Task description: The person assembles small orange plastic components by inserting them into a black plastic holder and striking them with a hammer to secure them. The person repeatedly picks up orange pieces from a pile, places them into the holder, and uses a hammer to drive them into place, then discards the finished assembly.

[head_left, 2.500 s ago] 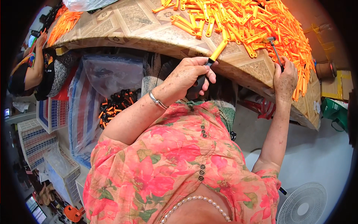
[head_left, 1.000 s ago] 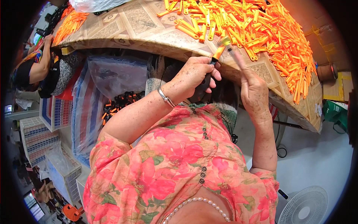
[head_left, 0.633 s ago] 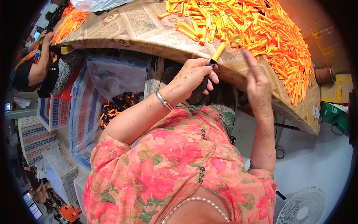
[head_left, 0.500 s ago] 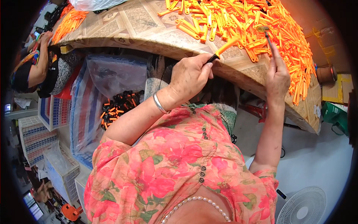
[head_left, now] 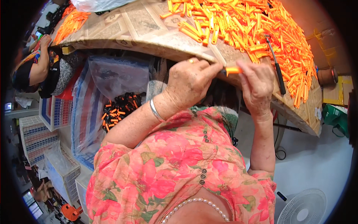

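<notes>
Across the top of the frame runs the patterned table (head_left: pixel 141 22), its upper right heaped with orange plastic pieces (head_left: pixel 253 26). At upper centre my left hand (head_left: pixel 190 80) and right hand (head_left: pixel 257 86) pinch one small orange piece (head_left: pixel 234 70) between their fingertips, beside a dark-handled tool (head_left: pixel 276 63).

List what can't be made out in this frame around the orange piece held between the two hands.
- Orange piece, head view: both ends covered by the left hand and right hand, so its full shape is hidden.
- Black-handled tool: tip buried among the orange parts.
- Bag of black and orange parts: too small to identify.
- Person at left: cut off by the rim.
</notes>
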The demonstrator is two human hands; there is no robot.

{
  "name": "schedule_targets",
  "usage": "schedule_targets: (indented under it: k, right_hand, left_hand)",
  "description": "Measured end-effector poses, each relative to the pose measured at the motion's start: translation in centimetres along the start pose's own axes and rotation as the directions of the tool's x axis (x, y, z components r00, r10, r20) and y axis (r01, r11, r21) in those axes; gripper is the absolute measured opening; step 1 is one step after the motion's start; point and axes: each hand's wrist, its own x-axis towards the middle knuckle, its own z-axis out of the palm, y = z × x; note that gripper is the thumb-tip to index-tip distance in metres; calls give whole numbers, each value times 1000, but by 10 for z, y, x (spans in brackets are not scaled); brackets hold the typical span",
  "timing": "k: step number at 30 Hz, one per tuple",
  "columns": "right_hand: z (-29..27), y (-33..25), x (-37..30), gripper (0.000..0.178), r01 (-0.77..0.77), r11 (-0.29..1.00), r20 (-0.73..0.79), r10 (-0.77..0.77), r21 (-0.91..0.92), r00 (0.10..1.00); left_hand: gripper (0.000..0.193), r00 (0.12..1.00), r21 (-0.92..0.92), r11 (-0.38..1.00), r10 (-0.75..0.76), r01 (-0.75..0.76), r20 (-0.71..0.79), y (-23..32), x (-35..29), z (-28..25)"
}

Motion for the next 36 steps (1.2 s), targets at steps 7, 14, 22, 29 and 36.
schedule_targets:
  k: [7,14,22,29,36]
  right_hand:
    - [5,-31,-4,40,-54,939,143,5,340,990]
    - [9,-19,-11,41,-231,912,44,230,339,972]
    - [8,-15,-10,34,-222,919,42,221,327,974]
    - [7,-3,-16,29,-264,909,32,268,321,963]
    - [9,8,-24,24,-332,869,52,337,367,940]
  left_hand:
    - [26,980,-111,993,-25,48,199,-20,-33,-55]
    - [23,745,232,934,-357,273,563,-65,-102,-153]
    - [29,911,128,939,-340,318,234,-92,-53,-131]
    - [32,941,142,930,-334,339,-56,-168,65,-47]
    - [41,895,388,816,-443,427,-53,-213,122,2]
